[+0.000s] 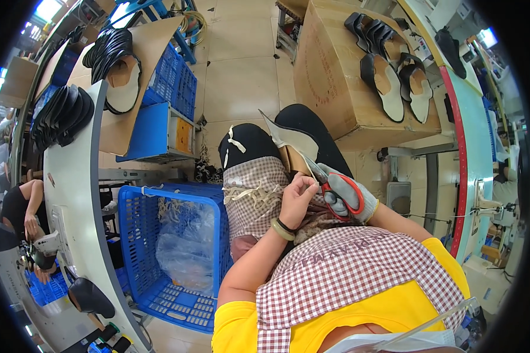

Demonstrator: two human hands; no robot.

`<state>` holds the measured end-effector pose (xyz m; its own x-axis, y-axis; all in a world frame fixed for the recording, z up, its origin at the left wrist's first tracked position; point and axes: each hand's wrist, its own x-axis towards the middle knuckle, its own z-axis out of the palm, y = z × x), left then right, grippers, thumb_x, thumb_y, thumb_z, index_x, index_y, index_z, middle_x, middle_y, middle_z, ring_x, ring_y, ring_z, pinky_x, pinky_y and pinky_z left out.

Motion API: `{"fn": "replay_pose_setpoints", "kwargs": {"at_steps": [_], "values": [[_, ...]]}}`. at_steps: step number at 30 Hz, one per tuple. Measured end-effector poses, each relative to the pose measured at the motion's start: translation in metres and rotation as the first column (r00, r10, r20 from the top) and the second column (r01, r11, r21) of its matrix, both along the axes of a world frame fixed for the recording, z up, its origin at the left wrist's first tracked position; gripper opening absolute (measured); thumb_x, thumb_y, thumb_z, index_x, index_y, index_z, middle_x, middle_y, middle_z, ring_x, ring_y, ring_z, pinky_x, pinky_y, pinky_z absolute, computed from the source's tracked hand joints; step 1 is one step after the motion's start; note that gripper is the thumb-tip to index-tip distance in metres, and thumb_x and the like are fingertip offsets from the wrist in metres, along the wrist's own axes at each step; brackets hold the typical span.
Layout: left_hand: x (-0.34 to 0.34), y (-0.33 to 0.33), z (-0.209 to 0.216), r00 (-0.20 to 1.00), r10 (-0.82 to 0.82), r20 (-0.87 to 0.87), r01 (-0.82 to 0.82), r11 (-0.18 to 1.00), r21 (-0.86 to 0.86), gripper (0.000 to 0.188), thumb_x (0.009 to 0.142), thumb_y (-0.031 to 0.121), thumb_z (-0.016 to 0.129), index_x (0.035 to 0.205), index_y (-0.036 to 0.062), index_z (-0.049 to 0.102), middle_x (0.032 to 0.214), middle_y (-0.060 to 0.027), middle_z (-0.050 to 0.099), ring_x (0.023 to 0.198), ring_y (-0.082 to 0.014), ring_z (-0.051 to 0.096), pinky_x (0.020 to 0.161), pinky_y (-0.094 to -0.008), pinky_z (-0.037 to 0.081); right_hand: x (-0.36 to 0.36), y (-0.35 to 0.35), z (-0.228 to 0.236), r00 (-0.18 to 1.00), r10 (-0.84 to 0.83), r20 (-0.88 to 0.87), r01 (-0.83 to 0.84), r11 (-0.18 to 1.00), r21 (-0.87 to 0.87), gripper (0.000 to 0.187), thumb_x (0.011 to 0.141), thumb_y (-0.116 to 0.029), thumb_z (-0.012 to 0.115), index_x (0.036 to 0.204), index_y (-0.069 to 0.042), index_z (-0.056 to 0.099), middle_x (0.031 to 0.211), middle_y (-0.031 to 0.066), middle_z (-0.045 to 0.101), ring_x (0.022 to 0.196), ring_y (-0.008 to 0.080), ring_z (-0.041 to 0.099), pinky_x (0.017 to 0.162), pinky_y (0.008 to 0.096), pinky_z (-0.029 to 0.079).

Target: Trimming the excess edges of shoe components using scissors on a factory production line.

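A shoe upper (302,141) with a pale lining, a tan inner part and a dark pointed tip lies across my lap. At its near end, the fingers of my left hand (299,199) are pinched together on the edge. My right hand (359,197), in a grey glove, grips red-handled scissors (348,213). The scissor blades lie along the upper's right edge, close to my left fingertips; I cannot tell how far apart they are. Pale trimmed strips (250,192) are strewn on my checked apron (247,176) and left knee.
A blue plastic crate (126,253) holding clear plastic and scraps stands at my left. Several shoe uppers (383,88) sit on a cardboard box (330,76) ahead right; more uppers (123,88) are stacked ahead left. A co-worker's arm (32,206) shows beyond the left table.
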<state>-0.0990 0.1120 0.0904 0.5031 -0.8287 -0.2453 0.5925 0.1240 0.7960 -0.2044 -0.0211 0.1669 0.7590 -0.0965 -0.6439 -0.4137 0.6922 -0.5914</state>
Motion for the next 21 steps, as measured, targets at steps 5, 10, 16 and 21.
{"fn": "replay_pose_setpoints", "kwargs": {"at_steps": [5,10,16,21], "values": [[0.000,0.001,-0.002,0.999,-0.009,-0.041,0.009,1.000,-0.003,0.005,0.085,0.003,0.062,0.082,0.0007,0.058,0.101,-0.0018,0.047,0.095,-0.0106,0.048,0.084,-0.0235,0.038,0.002,-0.006,-0.006,0.999,-0.009,0.048,0.003,0.994,0.111,0.061,0.095,-0.037,0.052,0.147,-0.016,0.026,0.074,-0.0012,0.054,0.051,0.0034,0.045,0.044,0.0154,0.038],[-0.001,0.001,-0.005,0.997,-0.025,0.078,0.025,1.000,-0.001,0.007,0.082,0.006,0.064,0.081,0.0003,0.059,0.103,-0.0044,0.048,0.098,-0.0135,0.047,0.087,-0.0256,0.037,0.011,-0.009,-0.008,0.998,0.060,0.008,-0.058,0.991,-0.120,0.061,0.095,-0.033,0.052,0.146,-0.014,0.026,0.075,-0.0027,0.055,0.052,0.0022,0.045,0.043,0.0149,0.035],[0.000,0.003,-0.012,0.973,-0.073,0.219,0.074,0.997,0.002,0.005,0.083,0.004,0.064,0.083,0.0019,0.060,0.108,-0.0022,0.043,0.097,-0.0104,0.047,0.086,-0.0240,0.037,0.024,-0.017,0.010,0.978,0.172,-0.120,-0.201,0.933,-0.297,0.058,0.096,-0.033,0.050,0.146,-0.015,0.029,0.073,-0.0011,0.055,0.048,0.0032,0.044,0.041,0.0163,0.036],[0.001,0.010,-0.004,0.904,-0.096,0.418,0.077,0.995,0.062,0.008,0.079,0.007,0.067,0.081,0.0022,0.060,0.116,-0.0093,0.046,0.106,-0.0185,0.049,0.092,-0.0292,0.037,0.022,-0.022,0.014,0.975,0.153,-0.163,-0.198,0.930,-0.308,0.057,0.095,-0.034,0.050,0.145,-0.015,0.031,0.071,-0.0016,0.054,0.048,0.0032,0.044,0.041,0.0165,0.035]]}}
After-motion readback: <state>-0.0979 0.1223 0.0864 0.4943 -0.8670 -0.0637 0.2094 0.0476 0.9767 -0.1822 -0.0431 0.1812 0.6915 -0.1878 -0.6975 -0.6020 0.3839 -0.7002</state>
